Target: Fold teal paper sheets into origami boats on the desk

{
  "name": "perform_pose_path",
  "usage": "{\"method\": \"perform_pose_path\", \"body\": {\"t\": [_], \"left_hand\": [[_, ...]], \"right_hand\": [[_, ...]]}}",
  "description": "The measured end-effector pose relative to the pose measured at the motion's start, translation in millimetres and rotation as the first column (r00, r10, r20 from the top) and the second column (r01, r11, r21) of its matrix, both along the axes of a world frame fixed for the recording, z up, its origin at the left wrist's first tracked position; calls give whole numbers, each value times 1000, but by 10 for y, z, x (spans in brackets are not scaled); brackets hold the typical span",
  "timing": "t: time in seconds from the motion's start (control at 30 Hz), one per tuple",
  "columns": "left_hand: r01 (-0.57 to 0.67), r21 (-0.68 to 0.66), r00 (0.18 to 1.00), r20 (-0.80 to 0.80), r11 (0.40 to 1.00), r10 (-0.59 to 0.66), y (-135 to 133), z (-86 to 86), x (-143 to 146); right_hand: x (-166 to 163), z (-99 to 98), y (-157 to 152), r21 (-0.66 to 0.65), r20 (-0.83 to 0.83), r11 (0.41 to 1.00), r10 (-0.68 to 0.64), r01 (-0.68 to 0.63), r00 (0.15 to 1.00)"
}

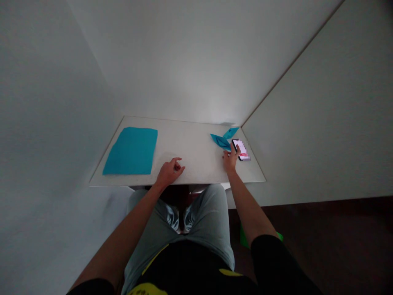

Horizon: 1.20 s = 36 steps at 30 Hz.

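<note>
My left hand (170, 171) rests near the table's front edge, its fingers loosely curled and apart, with nothing in it. At the right side, my right hand (230, 159) is over the near left edge of a smartphone (241, 148) with a lit screen; its fingers are spread and a fingertip overlaps the screen. Whether that finger touches the glass I cannot tell. Just beyond this hand lie two folded blue paper boats, one nearer (220, 141) and one farther (231, 132). Flat on the left of the table is blue paper (131, 151), perhaps several sheets.
The white table (190, 143) stands against walls at the back, left and right. My legs (208, 221) are below its front edge. On the dark floor to the right, a green object (244, 237) shows partly behind my right arm.
</note>
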<state>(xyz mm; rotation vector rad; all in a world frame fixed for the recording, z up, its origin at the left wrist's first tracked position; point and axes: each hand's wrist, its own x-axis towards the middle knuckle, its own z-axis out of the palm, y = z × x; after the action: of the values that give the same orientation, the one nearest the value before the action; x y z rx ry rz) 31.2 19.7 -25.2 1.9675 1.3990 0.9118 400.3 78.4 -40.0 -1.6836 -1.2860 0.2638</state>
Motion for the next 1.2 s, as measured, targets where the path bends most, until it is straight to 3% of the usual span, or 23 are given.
{"method": "perform_pose_path", "body": {"t": [0.17,0.27,0.33,0.43,0.53,0.67,0.8,0.9,1.0,1.07,1.13,1.2], "left_hand": [[-204,201,964,-131,958,233,-104,133,-193],[-331,255,888,-241,909,391,-215,176,-572],[-386,223,830,-340,895,442,-335,162,-853],[-329,131,814,-462,935,351,-593,101,-1129],[-174,93,847,-493,980,197,-873,54,-1135],[-31,34,912,-408,999,42,-1082,103,-908],[3,11,987,-158,1000,-2,-1021,354,-696],[-223,3,972,82,975,222,-861,585,-608],[-501,-59,824,272,863,497,-716,661,-549],[-566,-77,769,308,821,560,-680,582,-497],[-565,-93,777,274,820,566,-706,431,-421],[-549,-146,794,216,823,568,-778,264,-328]], "right_hand": [[-4,19,-107,64,70,998,-23,18,997],[7,31,-89,42,67,999,-2,-1,998],[7,42,-72,29,68,999,37,-39,997],[-10,65,-72,27,82,995,94,-97,992],[-52,94,-119,26,93,989,142,-145,986],[-131,140,-266,34,93,980,192,-196,977],[-177,182,-433,92,22,984,151,-153,988],[-194,230,-511,175,-100,984,28,-10,995],[-251,352,-590,264,-188,961,-30,80,982],[-336,493,-702,335,-216,938,-18,91,976],[-467,672,-885,415,-174,906,-16,88,985],[-646,860,-1114,466,-50,885,30,-3,998]]}}
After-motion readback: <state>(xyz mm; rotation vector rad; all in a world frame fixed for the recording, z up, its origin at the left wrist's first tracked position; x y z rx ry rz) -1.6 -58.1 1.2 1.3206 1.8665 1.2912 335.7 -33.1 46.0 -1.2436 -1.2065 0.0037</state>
